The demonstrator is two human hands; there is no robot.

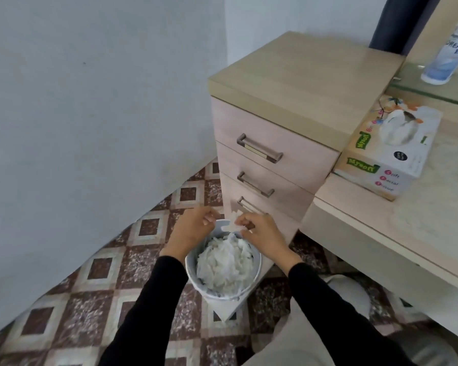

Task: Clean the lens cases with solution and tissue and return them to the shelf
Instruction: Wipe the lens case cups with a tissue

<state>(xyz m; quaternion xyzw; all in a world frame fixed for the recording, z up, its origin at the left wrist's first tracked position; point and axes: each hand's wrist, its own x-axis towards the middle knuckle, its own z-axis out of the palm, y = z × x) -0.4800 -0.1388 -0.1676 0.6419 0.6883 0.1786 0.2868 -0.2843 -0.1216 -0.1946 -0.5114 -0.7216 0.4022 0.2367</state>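
Note:
Both hands hover over a small white bin (224, 295) packed with used tissues (226, 262). My right hand (262, 235) pinches a crumpled white tissue (234, 216) together with a small flat white piece (229, 228) just above the bin's far rim; I cannot tell whether that piece is a lens case. My left hand (193, 229) is close beside it with its fingers curled, and whether it holds anything is hidden. A lens solution bottle (450, 48) stands on a glass shelf (431, 92) at the top right.
A tissue box (391, 154) sits on the dressing table (407, 223) at the right. A drawer unit (273, 143) with three handles stands right behind the bin. A grey wall fills the left, and patterned floor tiles lie below. My knees are under the table.

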